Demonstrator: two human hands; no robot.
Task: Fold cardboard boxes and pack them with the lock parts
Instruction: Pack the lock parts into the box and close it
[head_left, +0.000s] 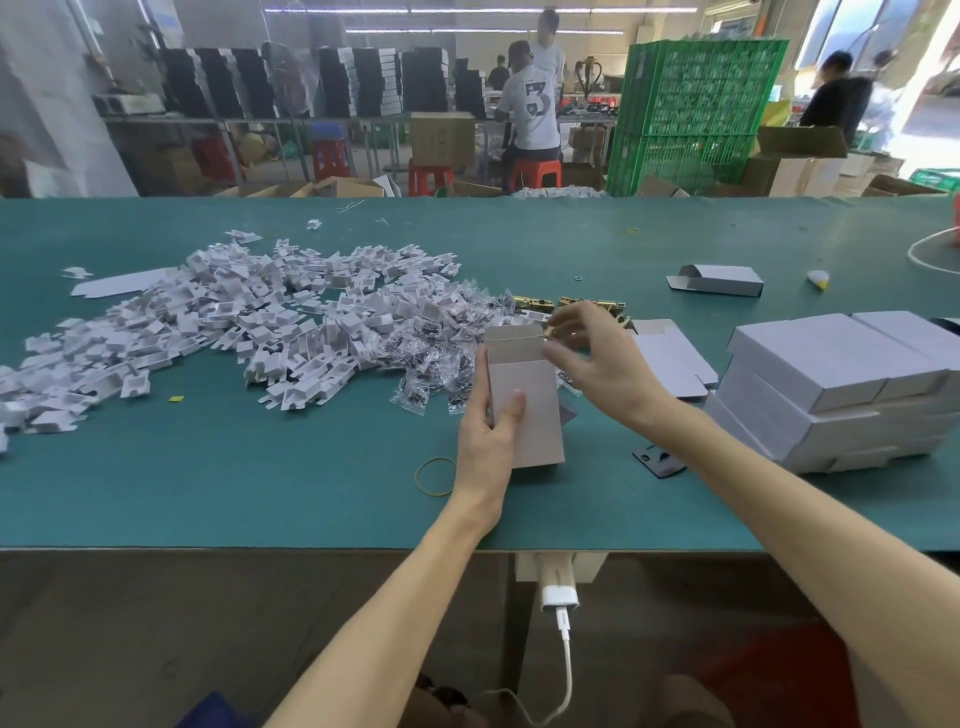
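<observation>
One box (524, 410) stands upright, mouth up, clasped by left hand (485, 441) fingers; right hand (597, 358) fingers curl at mouth, grasp unclear.

A white cardboard box (536, 415) is held upright, top flap open; gold metal lock parts (592, 304) are seen just behind.

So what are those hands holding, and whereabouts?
The left hand grips the small upright white cardboard box around its lower left side, thumb on the front. The right hand is at its open top; whether it pinches anything cannot be told.
</observation>
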